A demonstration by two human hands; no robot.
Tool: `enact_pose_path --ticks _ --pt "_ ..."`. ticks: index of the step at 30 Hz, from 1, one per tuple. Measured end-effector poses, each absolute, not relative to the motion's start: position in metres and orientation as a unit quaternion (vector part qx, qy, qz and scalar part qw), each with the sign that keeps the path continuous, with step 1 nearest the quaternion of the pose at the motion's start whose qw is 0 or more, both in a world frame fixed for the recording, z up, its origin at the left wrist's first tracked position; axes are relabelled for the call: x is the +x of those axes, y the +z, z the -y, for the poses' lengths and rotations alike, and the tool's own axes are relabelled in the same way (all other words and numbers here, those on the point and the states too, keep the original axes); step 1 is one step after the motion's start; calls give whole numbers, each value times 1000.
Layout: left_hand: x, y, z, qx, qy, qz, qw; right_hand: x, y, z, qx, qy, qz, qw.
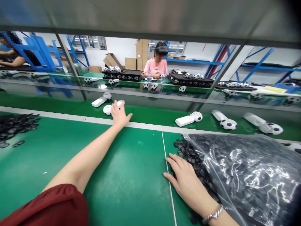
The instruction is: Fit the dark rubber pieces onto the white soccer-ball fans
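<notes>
My left hand point(119, 115) reaches far forward over the green conveyor belt point(152, 114), fingers spread, touching a white handled device with a round head point(108, 109). A second white device point(101, 100) lies just beyond it. My right hand point(185, 180) lies flat and open on the green table point(113, 169), resting against a heap of small black flat parts point(188, 153) that spills from a clear plastic bag point(249, 175).
More white devices with soccer-ball heads point(228, 124) ride the belt at right. Another pile of black parts point(14, 125) lies at far left. Across the line a person in a pink shirt point(156, 67) sits beside black trays point(124, 74) of soccer-ball parts.
</notes>
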State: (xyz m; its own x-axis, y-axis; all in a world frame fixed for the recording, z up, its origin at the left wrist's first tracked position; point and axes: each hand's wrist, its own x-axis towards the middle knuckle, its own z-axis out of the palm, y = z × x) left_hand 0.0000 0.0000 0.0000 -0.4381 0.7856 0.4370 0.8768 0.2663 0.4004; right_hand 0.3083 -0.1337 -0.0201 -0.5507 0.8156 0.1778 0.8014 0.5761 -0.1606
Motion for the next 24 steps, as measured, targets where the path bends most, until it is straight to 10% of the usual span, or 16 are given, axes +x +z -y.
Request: enact_pose_path --ticks 13,24 --pt "-80 6 -24 -495 -315 805 -86 309 -23 134 -460 37 879 122" --pt "-25 59 72 -683 -303 665 -8 316 -14 128 -464 -46 873 145"
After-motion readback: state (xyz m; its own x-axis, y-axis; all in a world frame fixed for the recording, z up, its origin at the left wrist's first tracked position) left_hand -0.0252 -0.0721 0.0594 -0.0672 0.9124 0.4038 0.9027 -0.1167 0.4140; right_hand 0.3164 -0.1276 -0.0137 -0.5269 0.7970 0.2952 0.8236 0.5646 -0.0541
